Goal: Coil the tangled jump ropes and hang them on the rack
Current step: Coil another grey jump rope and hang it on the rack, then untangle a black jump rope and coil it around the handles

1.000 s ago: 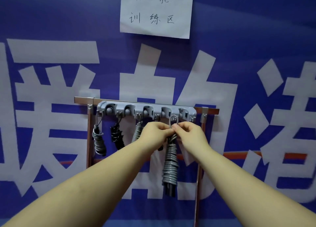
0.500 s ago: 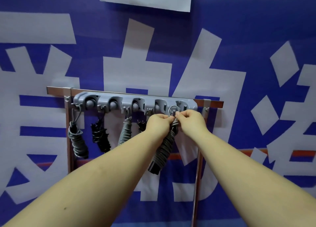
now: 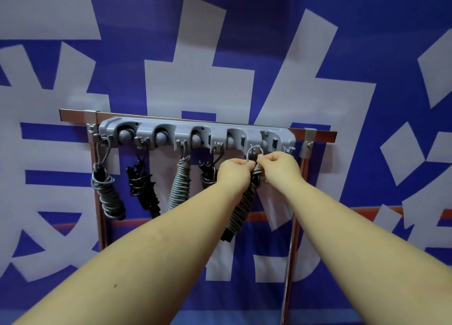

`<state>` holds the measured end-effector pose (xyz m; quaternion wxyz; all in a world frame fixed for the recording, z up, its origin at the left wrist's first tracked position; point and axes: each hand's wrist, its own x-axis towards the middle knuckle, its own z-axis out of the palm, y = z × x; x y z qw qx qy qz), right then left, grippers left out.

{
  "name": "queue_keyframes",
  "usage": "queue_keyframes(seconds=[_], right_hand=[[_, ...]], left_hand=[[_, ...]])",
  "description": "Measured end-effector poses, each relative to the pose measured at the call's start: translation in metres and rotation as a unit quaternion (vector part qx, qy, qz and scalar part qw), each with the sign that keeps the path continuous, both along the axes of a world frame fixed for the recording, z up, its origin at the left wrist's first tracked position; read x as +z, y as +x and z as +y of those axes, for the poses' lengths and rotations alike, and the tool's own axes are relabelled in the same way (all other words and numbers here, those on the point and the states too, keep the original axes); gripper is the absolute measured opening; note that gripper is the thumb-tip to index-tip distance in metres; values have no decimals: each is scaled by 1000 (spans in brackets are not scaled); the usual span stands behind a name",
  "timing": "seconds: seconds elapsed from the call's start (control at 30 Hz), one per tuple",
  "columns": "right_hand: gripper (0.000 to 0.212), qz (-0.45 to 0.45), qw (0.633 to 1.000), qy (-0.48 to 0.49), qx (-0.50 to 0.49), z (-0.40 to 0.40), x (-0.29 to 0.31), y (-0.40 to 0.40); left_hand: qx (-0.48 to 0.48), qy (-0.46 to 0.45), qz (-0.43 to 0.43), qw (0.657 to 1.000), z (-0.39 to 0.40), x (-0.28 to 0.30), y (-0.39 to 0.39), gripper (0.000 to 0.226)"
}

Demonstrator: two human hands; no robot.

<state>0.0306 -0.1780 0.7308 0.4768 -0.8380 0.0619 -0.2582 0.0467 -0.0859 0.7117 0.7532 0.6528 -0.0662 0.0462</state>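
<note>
While both hands pinch the loop (image 3: 254, 152) of the grey coiled rope (image 3: 242, 207) at the rack (image 3: 195, 135), left hand (image 3: 233, 171) and right hand (image 3: 281, 167) just below its fifth hook (image 3: 255, 149), I judge hanging underway; next I seat the loop, then release.

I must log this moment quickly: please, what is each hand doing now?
Left hand: closed, pinching the loop of the grey coiled jump rope below the rack.
Right hand: closed, pinching the same loop.
</note>
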Motion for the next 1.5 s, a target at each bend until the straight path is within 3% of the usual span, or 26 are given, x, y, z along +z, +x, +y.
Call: queue_keyframes(seconds=[0.2, 0.27, 0.47, 0.6, 0.8, 0.93, 1.03, 1.17, 1.27, 1.5], right_hand=[[18, 6, 998, -65, 19, -3, -6, -6], [20, 25, 995, -86, 30, -2, -4, -10], [55, 73, 990, -105, 50, 6, 0, -35], [52, 90, 985, -122, 82, 24, 1, -59], [37, 89, 987, -62, 119, 61, -13, -95], [27, 105, 982, -53, 146, 84, -40, -123], [3, 117, 979, -54, 160, 98, -70, -141], [3, 160, 973, -20, 168, 115, -130, -158], [18, 195, 966, 10, 172, 124, -182, -167], [16, 284, 944, 50, 158, 131, -293, -177]], left_hand=[[-28, 31, 6, 999, 9, -1, -9, 18], [-52, 46, 17, 997, 14, 4, -16, 24], [-93, 79, 38, 992, 37, 18, -46, 33], [-88, 81, 33, 992, 60, 20, -72, 32], [-56, 115, 21, 992, 97, 7, -111, 27], [-41, 128, 41, 990, 121, -24, -132, 21], [-30, 156, 48, 986, 135, -56, -150, 20], [-29, 171, 94, 980, 148, -110, -168, 17], [-24, 164, 131, 977, 156, -152, -180, 17], [-6, 160, 219, 962, 177, -259, -195, 19]])
